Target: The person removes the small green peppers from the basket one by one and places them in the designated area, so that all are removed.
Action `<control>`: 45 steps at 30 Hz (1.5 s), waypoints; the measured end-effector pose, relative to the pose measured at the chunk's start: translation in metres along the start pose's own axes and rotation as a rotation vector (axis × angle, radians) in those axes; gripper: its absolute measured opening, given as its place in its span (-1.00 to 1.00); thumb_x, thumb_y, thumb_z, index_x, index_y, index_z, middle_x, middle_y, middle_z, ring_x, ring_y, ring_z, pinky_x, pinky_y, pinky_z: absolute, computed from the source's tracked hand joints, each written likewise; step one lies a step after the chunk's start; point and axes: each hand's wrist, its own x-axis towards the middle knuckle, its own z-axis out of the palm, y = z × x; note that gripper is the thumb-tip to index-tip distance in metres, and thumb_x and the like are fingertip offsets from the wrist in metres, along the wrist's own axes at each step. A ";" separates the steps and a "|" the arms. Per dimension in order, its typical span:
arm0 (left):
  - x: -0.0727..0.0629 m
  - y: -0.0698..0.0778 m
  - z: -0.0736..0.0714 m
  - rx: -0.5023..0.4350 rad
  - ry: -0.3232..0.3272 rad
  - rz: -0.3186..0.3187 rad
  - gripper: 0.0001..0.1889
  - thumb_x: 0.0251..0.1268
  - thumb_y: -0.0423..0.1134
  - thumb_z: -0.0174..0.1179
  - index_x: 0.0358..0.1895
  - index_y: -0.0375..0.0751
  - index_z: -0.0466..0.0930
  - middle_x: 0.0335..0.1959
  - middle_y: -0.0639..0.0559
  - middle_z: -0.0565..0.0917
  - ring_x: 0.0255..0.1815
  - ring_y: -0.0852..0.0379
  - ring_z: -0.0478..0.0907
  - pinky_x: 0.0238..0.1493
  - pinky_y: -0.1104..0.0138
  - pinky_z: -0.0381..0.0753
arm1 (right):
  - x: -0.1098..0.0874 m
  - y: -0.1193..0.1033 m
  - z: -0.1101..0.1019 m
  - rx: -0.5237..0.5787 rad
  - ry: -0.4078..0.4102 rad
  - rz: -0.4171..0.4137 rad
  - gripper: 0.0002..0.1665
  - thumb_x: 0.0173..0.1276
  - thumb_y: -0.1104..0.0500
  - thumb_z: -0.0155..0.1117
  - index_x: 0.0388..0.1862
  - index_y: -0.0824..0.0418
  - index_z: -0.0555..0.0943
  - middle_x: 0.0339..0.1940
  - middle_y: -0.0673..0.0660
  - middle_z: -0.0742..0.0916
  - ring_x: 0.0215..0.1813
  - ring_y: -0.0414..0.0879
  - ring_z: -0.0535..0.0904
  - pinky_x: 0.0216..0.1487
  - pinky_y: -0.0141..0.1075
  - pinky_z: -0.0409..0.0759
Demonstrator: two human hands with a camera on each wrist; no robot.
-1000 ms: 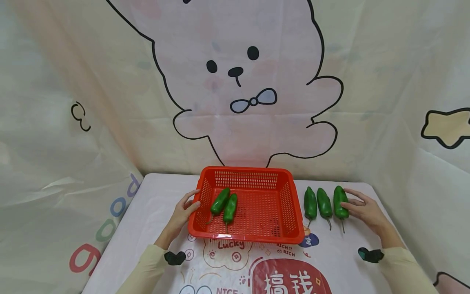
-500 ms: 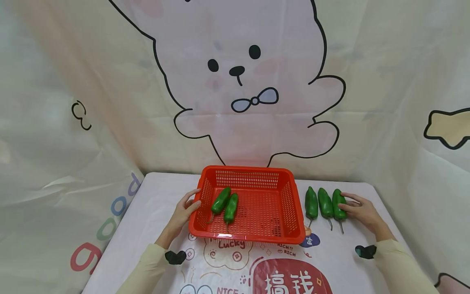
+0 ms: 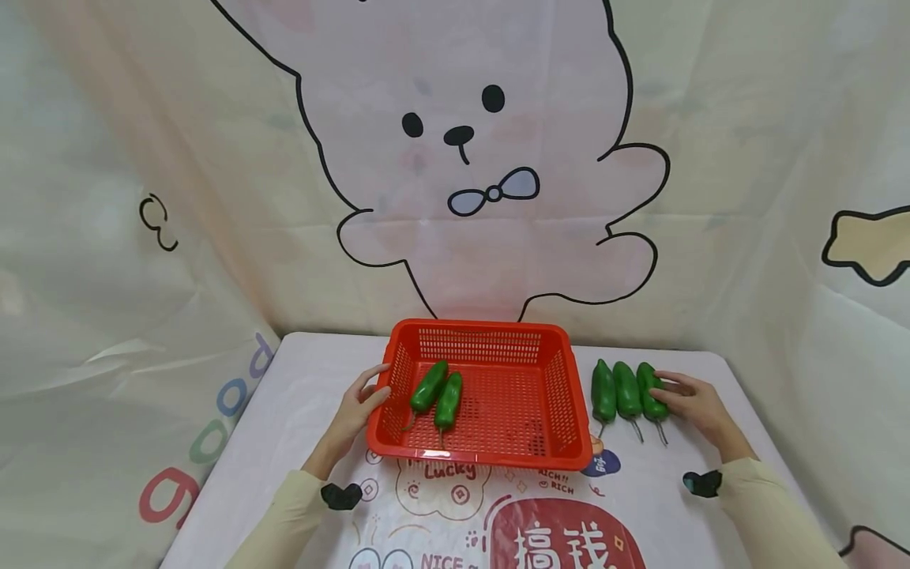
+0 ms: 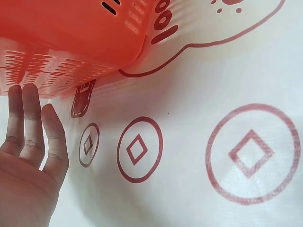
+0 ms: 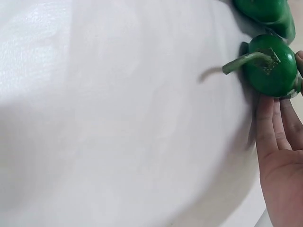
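Left hand (image 3: 354, 407), fingers extended, against red basket (image 3: 479, 456); right hand (image 3: 697, 405), likewise, touching outer pepper (image 3: 647, 390), near table's (image 3: 320, 371) far-right corner. Probably light, firm, slick; best held mid-body.

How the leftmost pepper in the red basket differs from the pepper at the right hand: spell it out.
The leftmost pepper lies in the red basket; the right-hand pepper lies on the table. The right hand touches the right-hand pepper, while no hand touches the leftmost pepper. In the head view, the leftmost pepper's stem slants left, the right-hand pepper's right. Both are green.
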 end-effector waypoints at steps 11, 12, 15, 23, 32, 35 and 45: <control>0.001 0.000 0.000 -0.008 -0.002 0.004 -0.46 0.52 -0.16 0.21 0.49 0.09 0.33 0.23 -0.34 0.49 0.13 -0.29 0.55 -0.05 0.03 0.71 | -0.005 -0.002 -0.005 -0.019 0.072 -0.062 -0.24 0.46 0.00 0.36 0.42 0.45 0.39 0.35 0.53 0.46 0.14 -0.09 0.58 -0.12 -0.54 0.58; 0.001 0.000 0.000 -0.009 0.000 0.002 -0.46 0.52 -0.16 0.21 0.49 0.09 0.33 0.22 -0.34 0.50 0.12 -0.29 0.55 -0.06 0.04 0.71 | -0.006 -0.002 -0.006 -0.015 0.087 -0.065 -0.25 0.46 0.01 0.36 0.41 0.46 0.40 0.34 0.53 0.47 0.08 -0.24 0.57 -0.12 -0.54 0.58; 0.000 0.000 0.000 -0.016 0.005 -0.002 -0.45 0.50 -0.15 0.23 0.49 0.09 0.34 0.22 -0.34 0.50 0.12 -0.28 0.56 -0.07 0.06 0.71 | -0.009 -0.004 -0.006 0.015 0.149 -0.094 -0.31 0.47 0.06 0.36 0.36 0.50 0.43 0.27 0.48 0.53 -0.08 -0.51 0.51 -0.14 -0.53 0.61; 0.000 0.000 0.002 -0.014 0.010 0.003 -0.43 0.48 -0.11 0.25 0.49 0.06 0.35 0.24 -0.32 0.48 0.18 -0.29 0.53 -0.04 0.06 0.70 | -0.017 -0.012 -0.004 0.118 0.274 -0.151 -0.50 0.46 0.17 0.36 0.21 0.49 0.53 -0.06 -0.21 0.65 -0.14 -0.43 0.63 -0.17 -0.49 0.65; -0.001 -0.001 0.000 -0.009 0.014 0.008 -0.45 0.50 -0.13 0.23 0.49 0.08 0.35 0.27 -0.32 0.48 0.20 -0.29 0.52 -0.02 0.07 0.69 | -0.025 -0.038 0.007 0.319 0.283 -0.229 -0.70 0.41 0.37 0.35 0.10 0.36 0.64 -0.09 -0.07 0.72 -0.13 -0.27 0.70 -0.17 -0.36 0.69; -0.002 -0.001 0.001 -0.007 0.013 0.011 -0.45 0.51 -0.14 0.22 0.49 0.07 0.34 0.27 -0.32 0.48 0.20 -0.29 0.51 -0.01 0.07 0.69 | -0.027 -0.050 0.012 0.365 0.280 -0.258 -0.72 0.40 0.39 0.35 0.07 0.37 0.65 -0.12 -0.04 0.74 -0.16 -0.25 0.72 -0.18 -0.34 0.70; -0.003 -0.001 0.001 -0.008 0.024 0.008 -0.44 0.49 -0.12 0.25 0.49 0.11 0.36 0.25 -0.30 0.49 0.19 -0.26 0.52 -0.01 0.07 0.69 | -0.029 -0.097 0.029 0.315 0.221 -0.309 -0.72 0.48 0.31 0.28 0.12 0.37 0.62 -0.14 -0.03 0.76 -0.15 -0.20 0.72 -0.18 -0.37 0.70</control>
